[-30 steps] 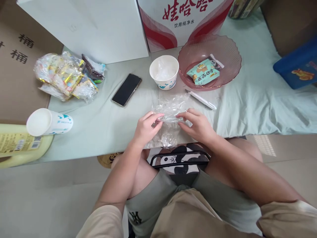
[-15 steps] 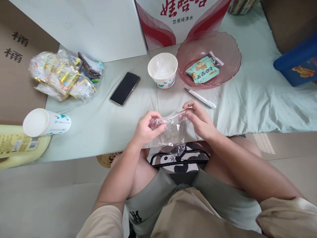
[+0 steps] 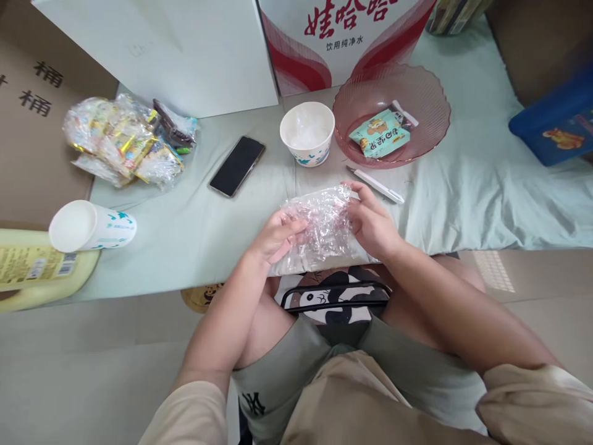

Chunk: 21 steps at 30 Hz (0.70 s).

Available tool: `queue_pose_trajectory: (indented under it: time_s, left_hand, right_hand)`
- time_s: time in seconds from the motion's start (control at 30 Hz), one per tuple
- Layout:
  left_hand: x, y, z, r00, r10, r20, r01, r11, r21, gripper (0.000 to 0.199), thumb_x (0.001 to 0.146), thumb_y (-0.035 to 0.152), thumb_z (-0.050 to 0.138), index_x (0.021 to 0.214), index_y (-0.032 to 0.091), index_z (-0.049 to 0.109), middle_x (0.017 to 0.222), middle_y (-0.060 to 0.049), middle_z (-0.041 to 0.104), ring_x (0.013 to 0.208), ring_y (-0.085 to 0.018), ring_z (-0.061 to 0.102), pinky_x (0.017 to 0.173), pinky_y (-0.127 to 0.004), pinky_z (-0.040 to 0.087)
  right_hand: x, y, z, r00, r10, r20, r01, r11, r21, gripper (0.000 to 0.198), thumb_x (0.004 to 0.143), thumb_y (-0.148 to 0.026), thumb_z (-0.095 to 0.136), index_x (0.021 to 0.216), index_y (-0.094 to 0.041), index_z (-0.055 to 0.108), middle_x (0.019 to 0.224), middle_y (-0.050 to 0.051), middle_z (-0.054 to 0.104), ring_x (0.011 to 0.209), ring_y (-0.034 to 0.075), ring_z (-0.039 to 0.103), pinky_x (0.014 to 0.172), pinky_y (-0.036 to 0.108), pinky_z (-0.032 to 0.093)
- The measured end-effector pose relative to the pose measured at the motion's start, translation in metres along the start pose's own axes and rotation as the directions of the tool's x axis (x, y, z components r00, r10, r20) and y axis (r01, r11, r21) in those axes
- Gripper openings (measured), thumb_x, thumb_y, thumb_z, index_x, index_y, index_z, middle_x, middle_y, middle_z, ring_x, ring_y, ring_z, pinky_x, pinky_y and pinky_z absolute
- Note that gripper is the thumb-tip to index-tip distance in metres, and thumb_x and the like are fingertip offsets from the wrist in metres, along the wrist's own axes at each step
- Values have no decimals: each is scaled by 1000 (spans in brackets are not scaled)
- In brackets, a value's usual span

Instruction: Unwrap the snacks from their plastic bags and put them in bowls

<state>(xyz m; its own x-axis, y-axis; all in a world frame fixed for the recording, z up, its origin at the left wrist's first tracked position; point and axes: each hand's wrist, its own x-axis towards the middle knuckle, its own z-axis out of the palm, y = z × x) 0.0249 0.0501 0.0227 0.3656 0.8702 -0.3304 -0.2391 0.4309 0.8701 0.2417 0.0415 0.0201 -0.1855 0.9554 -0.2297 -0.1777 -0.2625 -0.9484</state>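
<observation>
A crinkled clear plastic bag is stretched between my two hands at the table's front edge. My left hand grips its left side, thumb on top and the other fingers partly behind the film. At the upper right corner, my right hand pinches the plastic between thumb and fingers. Just beyond the bag stands a white paper bowl with clear plastic inside. A white pen lies close to my right fingertips.
A pink glass bowl holds a turquoise snack packet. On the left are a phone, a heap of wrapped snacks and a paper cup on its side. Boxes stand behind; a blue container is at right.
The plastic bag has gone from bunched and hanging to spread wider and lifted between my hands. My left hand has turned, its thumb now lying across the film.
</observation>
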Motion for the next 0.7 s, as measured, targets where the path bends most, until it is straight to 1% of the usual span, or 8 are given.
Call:
queue_pose_trajectory:
  time_s: [0.1,0.17,0.23,0.3,0.4,0.5,0.6,0.7]
  left_hand:
    - [1,-3,2,992,40,-118,-41,999,-10,41,66,40,92,88,18,66,79,-2,71,69,-15,70,62,-26,59]
    - [1,-3,1,982,94,-163,-98,995,-15,43,68,42,91,94,19,67,83,-2,73,76,-16,73,66,-27,61]
    - [1,-3,-1,988,102,-118,-101,995,10,49,68,45,91,102,20,66,86,-3,75,79,-19,75,68,-29,63]
    - [1,-2,-4,996,65,-61,-60,995,78,51,70,45,89,107,21,64,83,-3,75,71,-19,75,61,-29,62]
    - [2,-2,-8,993,60,-104,-37,977,209,43,76,45,85,104,20,62,72,0,72,48,-13,65,43,-23,50]
    - [2,1,-13,979,132,-152,-87,958,273,38,79,45,82,101,20,61,62,3,67,39,-11,56,36,-20,40]
    - [1,4,-17,980,147,-133,-110,962,251,40,78,47,81,102,21,62,58,5,64,42,-11,58,40,-21,44]
    - [-1,5,-15,987,147,-69,-129,968,215,50,72,50,87,107,20,65,74,0,72,61,-14,69,55,-22,54]
  right_hand:
    - [0,0,2,996,92,-3,-92,996,13,54,86,-46,65,132,-26,44,83,-1,58,70,15,59,61,31,50]
    - [0,0,2,989,133,61,-131,991,-28,51,77,-45,77,115,-22,52,76,-3,58,66,14,57,60,29,48]
    - [0,-1,3,988,123,96,-120,992,-39,39,74,-43,78,95,-21,53,72,-3,58,64,12,56,62,29,48]
    - [0,-1,2,992,99,80,-97,995,-25,30,80,-43,70,86,-22,50,73,-2,58,67,13,58,64,30,49]
    - [2,-3,0,993,115,29,-113,992,-53,20,86,-38,62,89,-23,48,71,-2,56,66,15,59,63,31,49]
    - [3,-5,-3,989,146,10,-145,988,-42,18,87,-35,61,96,-24,50,67,-3,54,60,15,56,58,31,49]
    - [1,-7,-4,984,171,47,-171,985,1,28,88,-45,62,105,-24,55,72,0,62,61,16,59,57,31,51]
    - [0,-7,-3,977,172,129,-161,983,-94,35,86,-49,69,104,-20,60,76,2,67,59,13,58,55,28,48]
